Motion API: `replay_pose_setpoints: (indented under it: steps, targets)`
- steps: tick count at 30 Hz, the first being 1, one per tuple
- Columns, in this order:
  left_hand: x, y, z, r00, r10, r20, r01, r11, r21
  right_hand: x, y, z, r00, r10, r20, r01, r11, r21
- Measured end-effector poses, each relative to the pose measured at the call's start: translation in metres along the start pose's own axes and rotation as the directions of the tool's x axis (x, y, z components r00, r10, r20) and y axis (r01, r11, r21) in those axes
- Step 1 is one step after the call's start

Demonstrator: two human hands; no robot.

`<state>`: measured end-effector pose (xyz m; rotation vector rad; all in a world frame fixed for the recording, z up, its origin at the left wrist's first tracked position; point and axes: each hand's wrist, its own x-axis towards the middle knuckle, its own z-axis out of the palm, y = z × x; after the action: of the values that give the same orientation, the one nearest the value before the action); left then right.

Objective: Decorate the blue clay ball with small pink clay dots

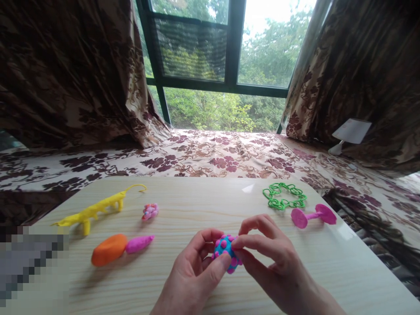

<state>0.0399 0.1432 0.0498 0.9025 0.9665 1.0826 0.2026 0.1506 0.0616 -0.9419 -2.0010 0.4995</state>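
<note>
A small blue clay ball (220, 248) studded with pink bumps is held above the front middle of the table. My left hand (196, 267) is closed around its left side, with the thumb across the near face. From the right, my right hand (276, 255) meets the ball with thumb and index finger pinched together at its edge. Whether a separate bit of clay is between those fingertips is hidden. Part of the ball's right side and underside is covered by my fingers.
On the pale wooden table (197, 201) lie a yellow clay animal (98, 208), a small pink cluster (150, 211), an orange piece (109, 250) joined to a pink one (139, 244), a green chain ring (272, 202) and a pink dumbbell shape (299, 218). A lamp (352, 131) stands beyond.
</note>
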Motion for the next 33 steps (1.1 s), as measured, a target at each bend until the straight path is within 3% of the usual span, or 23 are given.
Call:
replay_pose_setpoints:
  steps: [11, 16, 19, 24, 29, 33]
  targets:
    - [0.003, -0.006, 0.001, 0.998, 0.022, -0.062, -0.025, 0.999, -0.043, 0.001, -0.001, 0.002, 0.999, 0.038, 0.009, -0.038, 0.999, 0.004]
    - [0.001, -0.006, -0.001, 0.998, 0.047, -0.028, -0.044, 0.991, 0.125, 0.001, -0.002, 0.000, 1.000, 0.015, 0.001, -0.015, 1.000, 0.011]
    - [-0.002, -0.006, 0.000, 0.994, 0.097, -0.059, -0.083, 0.975, 0.208, 0.001, -0.001, 0.001, 0.999, 0.037, 0.029, -0.038, 0.999, 0.008]
    - [-0.004, -0.009, 0.003, 0.977, 0.193, -0.093, -0.169, 0.961, 0.221, 0.001, 0.000, 0.002, 0.996, 0.057, 0.065, -0.058, 0.998, 0.014]
    - [0.000, -0.004, 0.001, 0.999, -0.019, -0.048, 0.017, 0.999, -0.027, 0.000, 0.000, -0.005, 0.997, 0.077, 0.008, -0.077, 0.996, 0.054]
    - [0.001, 0.008, 0.001, 0.978, -0.206, -0.020, 0.196, 0.954, -0.225, 0.001, 0.000, -0.006, 0.998, 0.042, -0.037, -0.041, 0.998, 0.046]
